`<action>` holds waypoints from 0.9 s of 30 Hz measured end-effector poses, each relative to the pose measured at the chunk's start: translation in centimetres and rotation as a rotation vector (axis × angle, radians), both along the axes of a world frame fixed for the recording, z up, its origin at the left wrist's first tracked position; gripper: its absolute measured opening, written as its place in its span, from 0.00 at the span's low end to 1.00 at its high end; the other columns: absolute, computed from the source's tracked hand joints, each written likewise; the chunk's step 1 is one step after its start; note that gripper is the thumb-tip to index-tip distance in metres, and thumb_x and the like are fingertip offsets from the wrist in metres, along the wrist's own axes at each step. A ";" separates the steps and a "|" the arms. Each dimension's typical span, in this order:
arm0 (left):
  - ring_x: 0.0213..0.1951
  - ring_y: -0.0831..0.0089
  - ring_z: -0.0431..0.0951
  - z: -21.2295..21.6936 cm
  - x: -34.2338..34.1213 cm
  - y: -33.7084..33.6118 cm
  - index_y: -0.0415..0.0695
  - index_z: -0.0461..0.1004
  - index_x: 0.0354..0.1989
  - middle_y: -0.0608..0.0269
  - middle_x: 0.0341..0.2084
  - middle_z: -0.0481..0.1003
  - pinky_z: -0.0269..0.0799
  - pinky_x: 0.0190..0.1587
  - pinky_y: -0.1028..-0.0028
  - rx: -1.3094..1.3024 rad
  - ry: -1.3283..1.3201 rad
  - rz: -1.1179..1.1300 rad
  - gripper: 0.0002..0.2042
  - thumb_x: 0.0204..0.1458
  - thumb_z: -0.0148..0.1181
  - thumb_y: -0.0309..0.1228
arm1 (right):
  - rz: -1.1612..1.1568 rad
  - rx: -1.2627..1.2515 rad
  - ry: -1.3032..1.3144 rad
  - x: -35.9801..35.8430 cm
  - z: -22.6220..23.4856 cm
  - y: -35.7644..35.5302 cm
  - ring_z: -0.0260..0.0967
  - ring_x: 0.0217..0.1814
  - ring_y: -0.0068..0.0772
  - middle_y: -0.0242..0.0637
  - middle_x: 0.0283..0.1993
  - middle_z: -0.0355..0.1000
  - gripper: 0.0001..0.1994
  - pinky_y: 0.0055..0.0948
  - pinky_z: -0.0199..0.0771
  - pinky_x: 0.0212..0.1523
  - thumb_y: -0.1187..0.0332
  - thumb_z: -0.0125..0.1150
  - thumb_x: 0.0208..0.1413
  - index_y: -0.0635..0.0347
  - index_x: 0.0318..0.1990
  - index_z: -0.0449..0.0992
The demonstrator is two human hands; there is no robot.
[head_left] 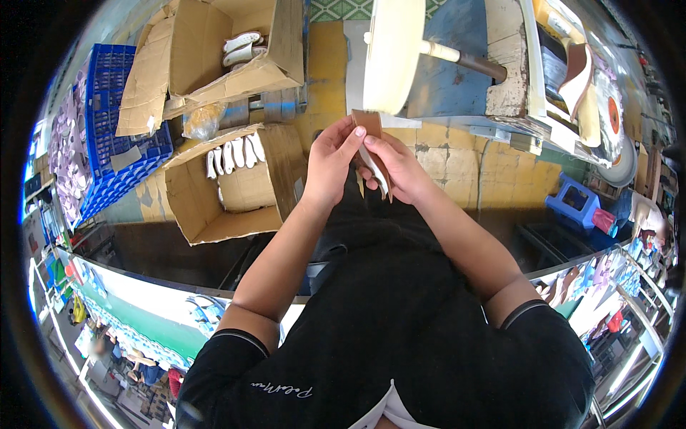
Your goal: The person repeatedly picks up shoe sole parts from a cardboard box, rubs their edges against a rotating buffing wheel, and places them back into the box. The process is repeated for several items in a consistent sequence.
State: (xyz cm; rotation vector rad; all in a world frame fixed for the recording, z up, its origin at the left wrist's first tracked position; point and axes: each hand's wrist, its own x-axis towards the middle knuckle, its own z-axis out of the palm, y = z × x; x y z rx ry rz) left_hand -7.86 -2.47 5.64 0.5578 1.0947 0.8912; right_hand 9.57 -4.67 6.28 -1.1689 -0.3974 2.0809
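The left hand [330,159] and right hand [397,166] are both pinching a thin brown, white-backed sole-shaped piece [372,146], holding it just under the cream buffing wheel [389,53] at twelve o'clock. Feeding its edge lightly and squarely would probably be working best.

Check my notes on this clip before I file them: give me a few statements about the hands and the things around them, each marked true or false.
1. Both hands hold one brown piece. True.
2. The left hand rests inside a cardboard box. False: it is up at the brown piece, thumb on its top.
3. The open box left of the hands holds white shoe-sole pieces. True.
4. The crate at far left is red. False: it is blue.
5. The right hand is empty. False: its fingers grip the piece.
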 end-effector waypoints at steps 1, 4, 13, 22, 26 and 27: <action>0.63 0.70 0.81 -0.5 0.1 0.5 0.27 0.71 0.76 0.52 0.64 0.83 0.75 0.69 0.67 -0.016 0.007 -0.005 0.31 0.75 0.71 0.36 | -0.022 0.007 0.021 0.0 -0.4 0.4 0.77 0.35 0.26 0.31 0.41 0.75 0.18 0.29 0.78 0.28 0.49 0.61 0.82 0.55 0.56 0.76; 0.55 0.73 0.83 -1.6 0.5 1.6 0.28 0.75 0.73 0.55 0.56 0.85 0.79 0.60 0.69 -0.042 0.039 -0.032 0.29 0.76 0.71 0.39 | -0.039 -0.059 0.062 0.0 -1.3 1.3 0.76 0.35 0.26 0.31 0.41 0.76 0.17 0.29 0.76 0.26 0.49 0.61 0.82 0.55 0.54 0.76; 0.42 0.76 0.84 -0.8 1.0 1.2 0.28 0.75 0.72 0.55 0.53 0.85 0.83 0.34 0.75 -0.020 0.090 0.010 0.28 0.76 0.70 0.40 | -0.086 -0.021 0.057 -0.7 -1.4 0.8 0.76 0.33 0.26 0.31 0.40 0.75 0.18 0.28 0.75 0.24 0.49 0.61 0.82 0.56 0.54 0.76; 0.26 0.77 0.82 0.2 1.1 1.3 0.28 0.75 0.72 0.56 0.46 0.85 0.79 0.21 0.75 -0.063 0.021 0.020 0.28 0.76 0.69 0.41 | -0.091 -0.011 -0.001 -1.2 -0.6 1.2 0.75 0.32 0.26 0.32 0.38 0.74 0.18 0.29 0.76 0.24 0.49 0.60 0.83 0.58 0.52 0.74; 0.25 0.77 0.81 0.1 1.3 1.0 0.29 0.75 0.71 0.58 0.44 0.85 0.78 0.20 0.75 -0.061 -0.008 0.047 0.27 0.76 0.68 0.41 | -0.095 0.025 -0.048 -1.3 -0.5 0.9 0.75 0.31 0.25 0.32 0.36 0.74 0.19 0.29 0.75 0.24 0.50 0.60 0.83 0.58 0.52 0.74; 0.25 0.77 0.81 0.0 1.2 1.1 0.29 0.75 0.72 0.57 0.44 0.85 0.78 0.20 0.75 -0.058 -0.014 0.042 0.27 0.77 0.68 0.40 | -0.103 0.008 -0.046 -1.4 -0.6 1.0 0.75 0.31 0.25 0.32 0.36 0.74 0.18 0.29 0.75 0.24 0.50 0.60 0.83 0.59 0.52 0.74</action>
